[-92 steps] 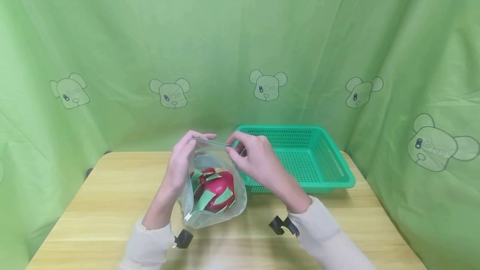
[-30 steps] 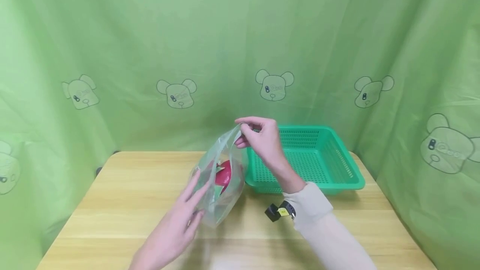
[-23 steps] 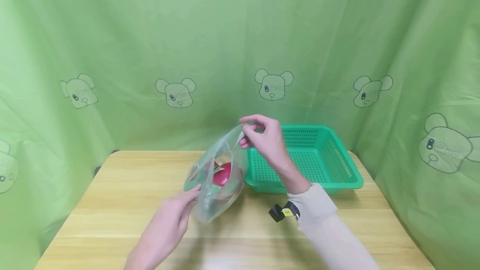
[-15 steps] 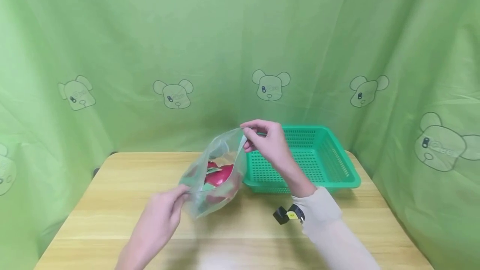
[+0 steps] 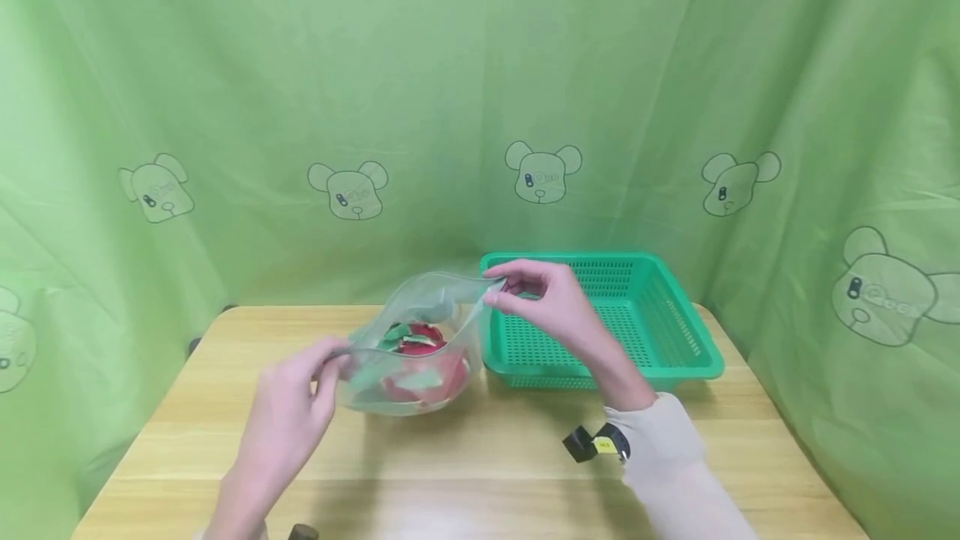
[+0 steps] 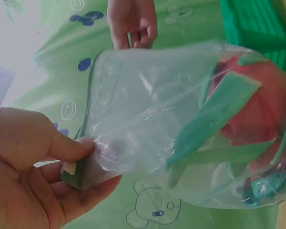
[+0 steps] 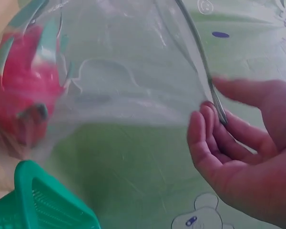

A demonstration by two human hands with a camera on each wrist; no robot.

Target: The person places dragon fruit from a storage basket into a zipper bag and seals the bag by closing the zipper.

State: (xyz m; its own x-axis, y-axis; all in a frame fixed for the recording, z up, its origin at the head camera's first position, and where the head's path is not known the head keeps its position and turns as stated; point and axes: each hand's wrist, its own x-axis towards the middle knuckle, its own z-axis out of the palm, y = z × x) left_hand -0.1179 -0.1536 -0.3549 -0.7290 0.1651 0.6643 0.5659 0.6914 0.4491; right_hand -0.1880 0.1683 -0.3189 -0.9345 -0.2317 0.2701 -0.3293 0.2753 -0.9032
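Observation:
A clear zip bag (image 5: pixel 367 390) is held up over the table with its mouth open and gaping. Inside it sits a red dragon fruit (image 5: pixel 422 347) with green scales, partly seen through the plastic. My left hand (image 5: pixel 288 407) pinches the bag's left top corner between thumb and fingers; the left wrist view shows a small pale slider (image 6: pixel 69 168) by those fingers. At the opposite corner, my right hand (image 5: pixel 551 298) pinches the rim, its fingers curled at the dark zip edge (image 7: pixel 205 62) in the right wrist view.
Just right of the bag, a green plastic basket (image 5: pixel 678 315) with perforated walls stands at the back of the wooden table (image 5: pixel 480 482), partly behind my right hand. Green curtains (image 5: pixel 420 65) with bear-head drawings enclose the back and sides.
My left hand went from the bag's far rim to its near side, then drew its corner leftward. The right hand kept its corner, and the bag's mouth has turned and spread wide.

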